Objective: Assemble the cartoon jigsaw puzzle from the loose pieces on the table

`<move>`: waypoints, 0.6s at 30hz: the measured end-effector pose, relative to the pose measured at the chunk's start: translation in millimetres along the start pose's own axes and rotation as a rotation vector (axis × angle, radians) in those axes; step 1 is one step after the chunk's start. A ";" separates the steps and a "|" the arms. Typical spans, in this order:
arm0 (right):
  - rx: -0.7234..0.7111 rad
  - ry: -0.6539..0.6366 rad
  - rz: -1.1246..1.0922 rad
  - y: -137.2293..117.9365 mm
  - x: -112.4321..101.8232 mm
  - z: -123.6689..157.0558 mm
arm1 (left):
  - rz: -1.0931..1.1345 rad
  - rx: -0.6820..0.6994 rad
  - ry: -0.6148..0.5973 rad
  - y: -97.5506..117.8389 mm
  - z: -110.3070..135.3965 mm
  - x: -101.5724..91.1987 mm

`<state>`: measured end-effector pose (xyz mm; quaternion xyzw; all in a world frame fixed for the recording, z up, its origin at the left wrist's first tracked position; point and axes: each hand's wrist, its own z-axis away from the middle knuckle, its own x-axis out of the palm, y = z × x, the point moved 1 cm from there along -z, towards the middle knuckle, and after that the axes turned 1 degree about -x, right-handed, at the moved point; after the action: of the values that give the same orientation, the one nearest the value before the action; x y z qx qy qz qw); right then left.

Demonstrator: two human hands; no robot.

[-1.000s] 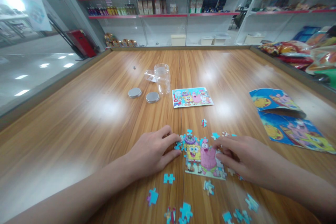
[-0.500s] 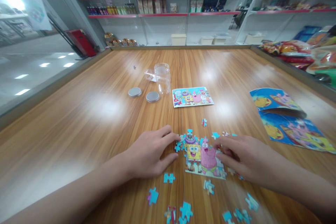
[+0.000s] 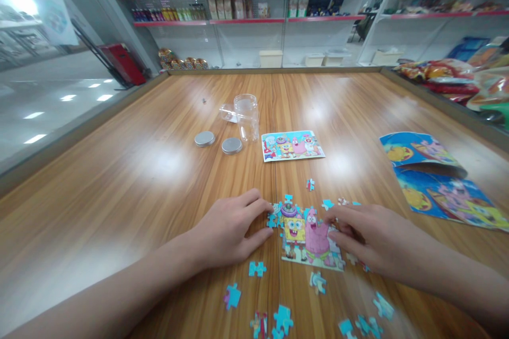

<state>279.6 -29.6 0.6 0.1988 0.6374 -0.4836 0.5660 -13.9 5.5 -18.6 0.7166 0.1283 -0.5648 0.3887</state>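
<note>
A partly joined jigsaw puzzle (image 3: 316,241) lies flat on the wooden table, showing a yellow square character and a pink star character. At its left edge, my left hand (image 3: 234,230) rests with thumb and forefinger apart; the forefinger touches light-blue pieces there. My right hand (image 3: 360,235) is at the right edge, its fingers curled and the thumb and forefinger closed around a pale puzzle piece (image 3: 334,234), mostly hidden. Loose pieces lie nearer me, among them a blue one (image 3: 257,269), a pale one (image 3: 318,282) and another blue one (image 3: 283,319).
Beyond the puzzle lies a picture card (image 3: 293,146) with the same characters. Two metal lids (image 3: 231,145) and clear plastic jars (image 3: 248,122) stand farther back. A blue printed sheet (image 3: 449,188), folded over, lies right. Stocked shelves (image 3: 246,20) line the back, past the table's raised edge.
Both hands stay almost in place at the puzzle's two sides. The whole view has shifted very slightly; no piece has visibly moved.
</note>
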 end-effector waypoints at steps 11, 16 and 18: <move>0.015 -0.024 0.004 1.0 0.5 0.1 | -0.003 0.045 0.039 -2.4 -0.1 7.1; 0.003 -0.011 0.003 0.4 0.5 0.1 | 0.002 0.080 0.056 -2.8 -1.4 7.7; 0.004 -0.009 0.010 0.6 0.4 0.3 | 0.010 0.091 0.074 -3.0 -1.8 7.9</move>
<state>280.1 -29.7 0.0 0.2011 0.6329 -0.4830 0.5707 -11.9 6.7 -26.9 0.7546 0.1132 -0.5410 0.3536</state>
